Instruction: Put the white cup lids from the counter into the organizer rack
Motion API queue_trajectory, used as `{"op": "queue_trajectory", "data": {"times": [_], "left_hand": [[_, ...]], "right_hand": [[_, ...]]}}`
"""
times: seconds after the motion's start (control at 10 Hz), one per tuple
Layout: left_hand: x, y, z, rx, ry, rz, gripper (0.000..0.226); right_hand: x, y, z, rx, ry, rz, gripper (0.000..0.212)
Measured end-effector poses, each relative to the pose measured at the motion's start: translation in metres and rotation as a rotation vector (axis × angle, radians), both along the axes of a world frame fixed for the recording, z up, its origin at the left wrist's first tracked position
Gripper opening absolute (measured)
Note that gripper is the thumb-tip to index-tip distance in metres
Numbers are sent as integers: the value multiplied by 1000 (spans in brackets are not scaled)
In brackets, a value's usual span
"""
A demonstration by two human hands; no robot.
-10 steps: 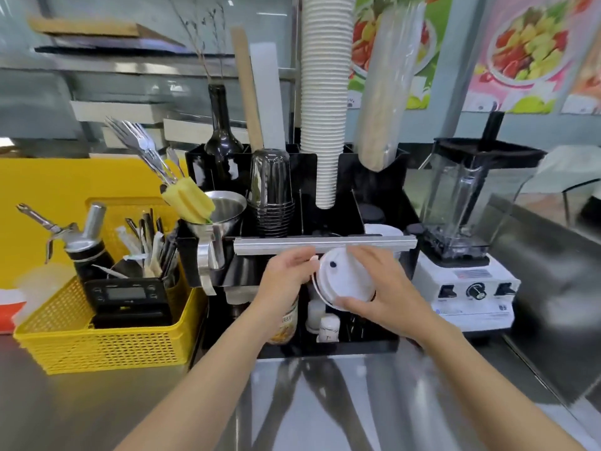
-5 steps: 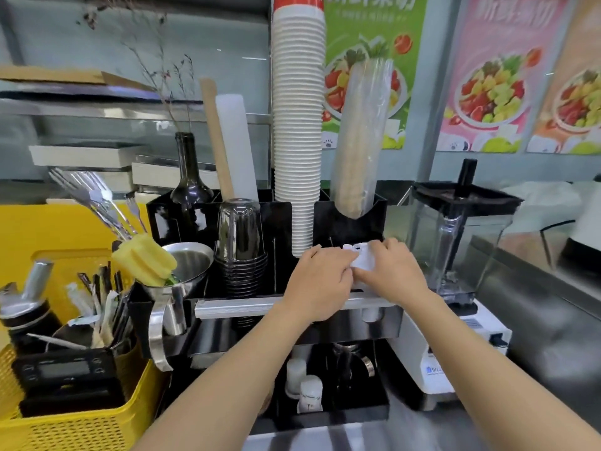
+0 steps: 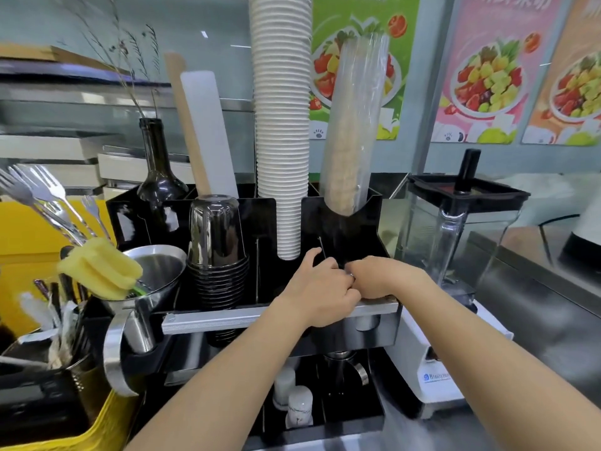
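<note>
Both of my hands are reaching over the metal front rail point(image 3: 260, 317) of the black organizer rack point(image 3: 344, 219), into its right-hand compartment. My left hand point(image 3: 320, 289) is curled, knuckles up, thumb pointing toward the far wall of the rack; my right hand point(image 3: 387, 278) lies just beside it, touching it at the fingers. Between the two hands only a small pale sliver shows, so I cannot tell whether either hand is grasping a white cup lid or has let go; the lid itself is hidden behind my hands, down in that compartment if anywhere.

Directly behind my left hand stands the tall stack of white paper cups point(image 3: 281, 125), held in a slot of the rack. To its right, a sleeve of clear plastic cups point(image 3: 354, 125) leans in the far right slot. To the left, a stack of dark inverted cups point(image 3: 216, 242) sits in its own compartment, with a dark glass bottle point(image 3: 159, 177) farther left. A steel funnel point(image 3: 156, 271) and a yellow sponge brush point(image 3: 99, 268) sit at the left end of the rack. A blender point(image 3: 455, 242) stands just right of the rack.
</note>
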State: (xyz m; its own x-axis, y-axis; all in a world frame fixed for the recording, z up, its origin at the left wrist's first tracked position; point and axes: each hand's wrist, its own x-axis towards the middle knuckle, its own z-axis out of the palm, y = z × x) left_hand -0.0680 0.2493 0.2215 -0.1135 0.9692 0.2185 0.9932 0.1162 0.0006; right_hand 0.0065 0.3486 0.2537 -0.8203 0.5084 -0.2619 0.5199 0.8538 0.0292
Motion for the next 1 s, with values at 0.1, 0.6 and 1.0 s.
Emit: {"op": "queue_trajectory", "data": {"times": [0.1,0.6,1.0], "left_hand": [[1,-1,-1,12,54,10,37],[5,-1,1,10,74,33,31],[10,-7,18,-71,28,71,46]], "right_hand": [[-3,4,0,-45,-86,25,31],[-3,3,6,-58,-112,8,35],[9,9,-8,39,106,60,42]]}}
